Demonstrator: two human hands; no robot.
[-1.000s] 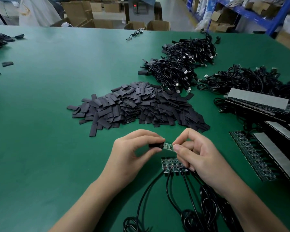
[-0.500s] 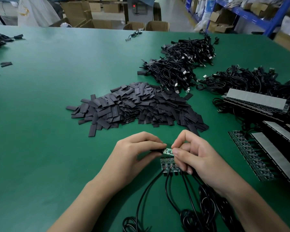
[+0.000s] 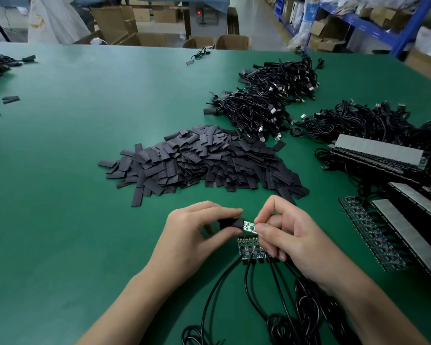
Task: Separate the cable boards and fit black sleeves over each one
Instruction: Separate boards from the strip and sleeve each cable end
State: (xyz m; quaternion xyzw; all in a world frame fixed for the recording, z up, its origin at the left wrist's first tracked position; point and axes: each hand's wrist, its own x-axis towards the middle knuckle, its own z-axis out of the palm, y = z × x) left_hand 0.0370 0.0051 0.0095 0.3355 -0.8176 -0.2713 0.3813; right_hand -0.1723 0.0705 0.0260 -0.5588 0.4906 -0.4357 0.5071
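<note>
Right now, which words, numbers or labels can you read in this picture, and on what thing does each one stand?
No text can be read with certainty.
Red lit digits on the dark box in the background: blurred.
Print on the green board that the right hand pinches: too small.
Black sleeve in the left hand: no print visible.

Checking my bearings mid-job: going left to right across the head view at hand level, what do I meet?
First the left hand → the black sleeve it pinches → the small green board, one end at the sleeve's mouth → the right hand pinching that board → strips of joined boards at far right.
</note>
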